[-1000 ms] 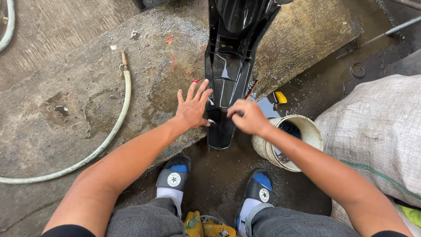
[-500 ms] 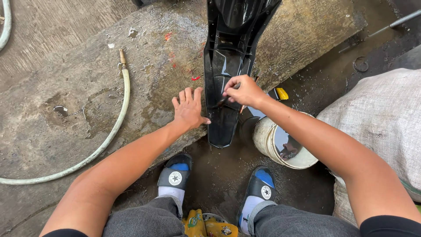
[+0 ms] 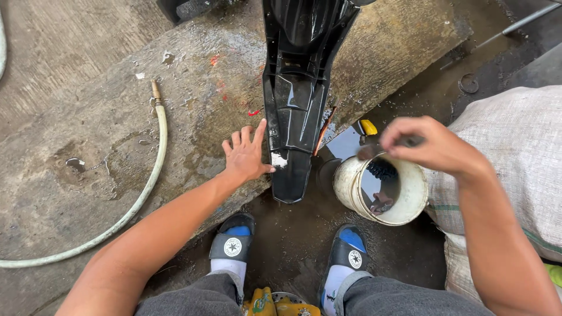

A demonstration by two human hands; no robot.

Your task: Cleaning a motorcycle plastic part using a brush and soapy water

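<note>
A long black plastic motorcycle fender (image 3: 295,99) lies wet on a concrete slab (image 3: 175,117), its narrow end pointing toward me. My left hand (image 3: 249,155) rests flat on the slab with fingers spread, its thumb touching the fender's left edge. My right hand (image 3: 430,143) hovers over a dirty white bucket (image 3: 383,190), fingers closed on a small dark brush-like object that is motion-blurred. Water and a dark brush show inside the bucket.
A pale hose (image 3: 140,193) with a brass tip curves across the slab at left. A large woven sack (image 3: 515,152) sits at right. My feet in black and blue sandals (image 3: 234,243) stand on wet, muddy ground. A yellow item (image 3: 367,126) lies behind the bucket.
My right hand has left the fender and swung right, over the bucket, carrying the small dark object. My left hand stays beside the fender.
</note>
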